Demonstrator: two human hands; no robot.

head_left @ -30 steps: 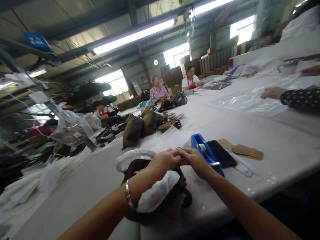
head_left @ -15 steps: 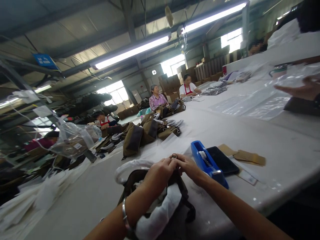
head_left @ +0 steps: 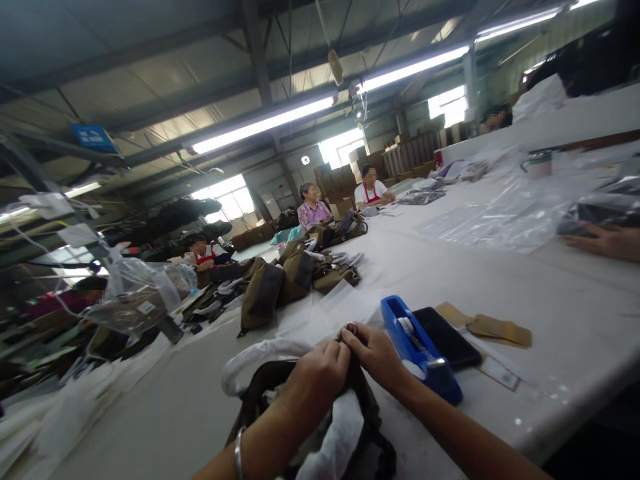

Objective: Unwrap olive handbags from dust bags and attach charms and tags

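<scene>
A dark olive bag [head_left: 260, 377] stands on the table in front of me, its top gaping and its handles wrapped in white paper [head_left: 336, 437]. My left hand [head_left: 320, 370], with a silver bangle at the wrist, is closed on the bag's far right corner. Touching it there, my right hand [head_left: 373, 353] pinches the same corner, next to a small metal ring [head_left: 353, 327]. The fingertips partly hide what lies between them. Just right of my right hand is a blue tape dispenser [head_left: 423, 353].
Beside the dispenser lie a black phone [head_left: 447, 338] and brown paper tags [head_left: 500, 330]. Several olive bags [head_left: 263, 297] are heaped farther back. Clear plastic sheets [head_left: 490, 213] cover the table's right side, where a co-worker's hand [head_left: 610, 241] rests on a wrapped dark item. White sheets [head_left: 75, 413] lie at left.
My hands stay at the bag's corner, with fingers slightly shifted. At right, the co-worker's hand has moved down onto a plastic-wrapped dark item. The view has tilted up slightly.
</scene>
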